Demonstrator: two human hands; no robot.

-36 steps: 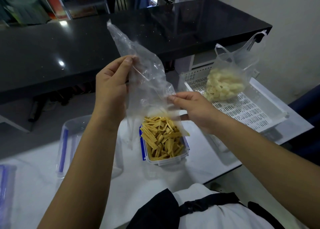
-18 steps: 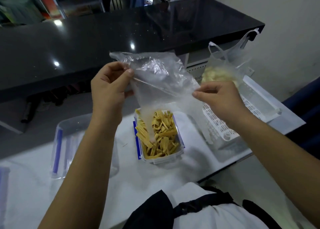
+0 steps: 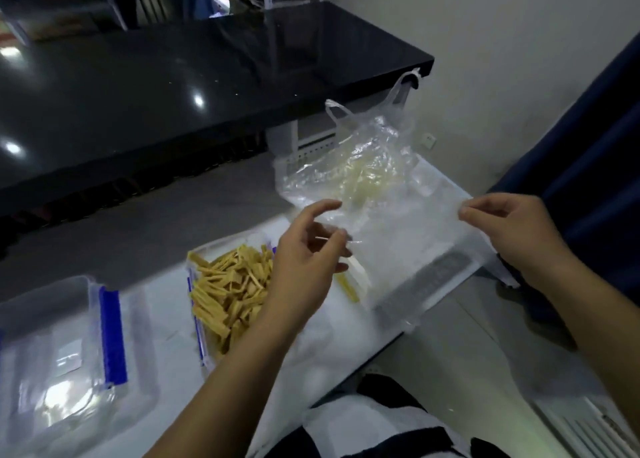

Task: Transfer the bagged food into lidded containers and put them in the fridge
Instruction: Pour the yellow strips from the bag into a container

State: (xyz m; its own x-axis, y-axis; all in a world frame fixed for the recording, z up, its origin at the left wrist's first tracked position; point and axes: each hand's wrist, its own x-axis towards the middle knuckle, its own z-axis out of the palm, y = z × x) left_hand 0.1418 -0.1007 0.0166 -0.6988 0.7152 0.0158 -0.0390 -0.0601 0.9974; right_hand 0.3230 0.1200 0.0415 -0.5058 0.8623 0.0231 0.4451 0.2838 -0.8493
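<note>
A clear container with blue clips, filled with yellow food strips, stands on the white table. My right hand pinches the right edge of the emptied clear bag, which hangs spread over the white slotted basket. My left hand hovers at the bag's left edge with its fingers apart. Behind the empty bag, a handled plastic bag of pale food sits in the basket. One loose yellow strip lies beside the container.
A second clear container with a blue clip lies at the left of the table. A black glossy counter runs across the back. Something dark blue stands at the right, next to the basket.
The empty bag has swung right, from above the strip container to over the basket. My right hand carried it there; my left hand's pinch has loosened and its fingers have spread.
</note>
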